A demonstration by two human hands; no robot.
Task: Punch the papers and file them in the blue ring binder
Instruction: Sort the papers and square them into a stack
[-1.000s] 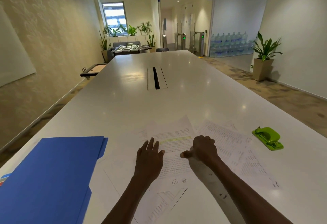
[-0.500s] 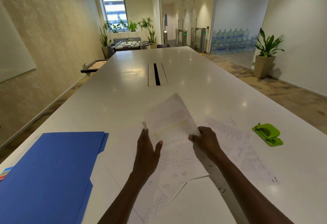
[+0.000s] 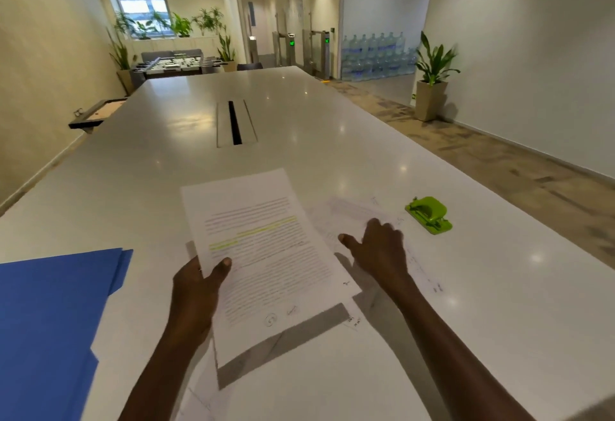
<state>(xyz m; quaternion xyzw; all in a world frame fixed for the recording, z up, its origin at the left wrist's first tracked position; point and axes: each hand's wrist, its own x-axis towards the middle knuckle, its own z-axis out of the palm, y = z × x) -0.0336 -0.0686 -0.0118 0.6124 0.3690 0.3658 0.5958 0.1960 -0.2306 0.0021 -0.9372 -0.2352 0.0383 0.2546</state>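
My left hand [image 3: 199,282] pinches the left edge of a printed sheet [image 3: 266,254] with yellow highlighted lines and holds it lifted above the table, thumb on top. More loose papers [image 3: 352,217] lie flat under and to the right of it. My right hand [image 3: 379,247] rests on those papers, fingers loosely bent, gripping nothing that I can see. A green hole punch [image 3: 429,214] sits on the table to the right of the papers. The blue ring binder [image 3: 50,321] lies closed at the near left.
The long white table [image 3: 266,121] stretches away, with a cable slot [image 3: 235,123] in its middle. Its right edge borders carpeted floor. A potted plant [image 3: 432,78] stands by the right wall. Stacked water bottles [image 3: 376,54] fill the far corner.
My left hand has lifted the highlighted sheet off the pile. My right hand has let go of that sheet and moved right onto the papers lying on the table.
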